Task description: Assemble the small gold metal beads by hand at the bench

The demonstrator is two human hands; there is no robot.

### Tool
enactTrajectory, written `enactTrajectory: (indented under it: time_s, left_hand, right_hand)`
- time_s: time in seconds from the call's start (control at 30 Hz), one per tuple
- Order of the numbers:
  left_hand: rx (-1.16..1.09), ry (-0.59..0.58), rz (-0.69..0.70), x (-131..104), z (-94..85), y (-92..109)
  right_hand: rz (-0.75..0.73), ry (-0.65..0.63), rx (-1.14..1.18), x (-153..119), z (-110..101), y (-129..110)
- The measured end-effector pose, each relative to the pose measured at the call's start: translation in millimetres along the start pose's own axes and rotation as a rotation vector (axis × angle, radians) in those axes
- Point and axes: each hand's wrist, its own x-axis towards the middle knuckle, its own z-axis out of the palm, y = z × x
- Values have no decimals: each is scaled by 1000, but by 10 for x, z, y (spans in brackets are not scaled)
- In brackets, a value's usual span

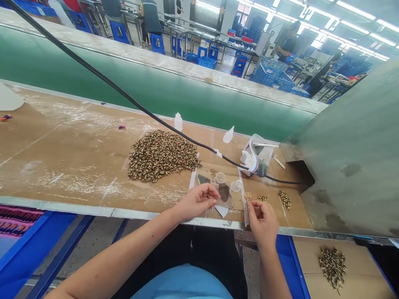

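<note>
My left hand is over the cardboard-covered bench, thumb and fingers curled to a pinch beside a dark, flat patch. Whatever it holds, if anything, is too small to make out. My right hand is also pinched, close to a white strip at the front edge; its fingertips show nothing I can name. Two small clear round dishes lie just beyond my hands. Little groups of gold-coloured pieces lie beyond and to the right of my right hand. A large heap of small gold-and-dark metal pieces spreads to the left.
A black cable crosses above the bench to a wrapped white item. Two white bottles stand or lean along the back. A metal panel rises at right. More pieces lie on cardboard lower right.
</note>
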Motion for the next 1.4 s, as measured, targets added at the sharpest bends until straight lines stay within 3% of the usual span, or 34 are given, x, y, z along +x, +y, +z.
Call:
enactTrajectory:
  time_s: [0.2, 0.57, 1.4]
  left_hand:
    - [38, -20, -18, 4, -5, -14]
    - [17, 0, -29, 18, 0, 5]
    - [25, 99, -36, -7, 95, 56]
  right_hand:
    - [223, 76, -103, 72, -149, 366]
    - [330, 282, 9, 27, -89, 508]
    - [206, 257, 35, 42, -92, 488]
